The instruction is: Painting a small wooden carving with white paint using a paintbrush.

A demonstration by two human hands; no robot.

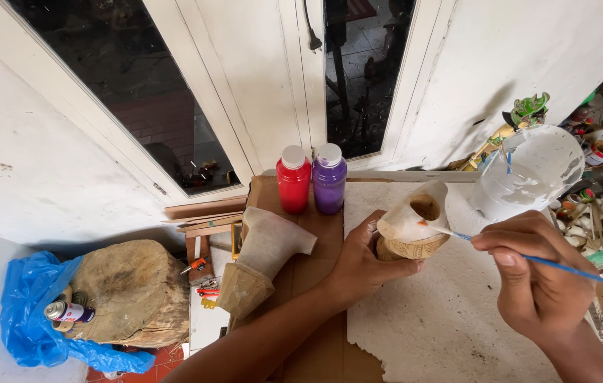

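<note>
Holding a carved wooden piece in our left hand, we have the fingers curled around its lower, patterned base, thumb on the near side. The piece sits above the white foam board, near the board's upper left corner; its upper half is coated white and has a round hollow on top. Our right hand pinches a thin blue-handled brush between thumb and fingertips, handle running out toward the right edge. The brush tip touches the white surface of the piece beside a small orange mark.

Noted around the work: a red paint bottle and a purple paint bottle standing side by side on brown cardboard, just behind the piece. A second, unpainted carved piece lies tilted to the left on the cardboard. A white plastic tub stands at the right rear. A log with blue plastic sheeting and a spray can lies at far left.
</note>
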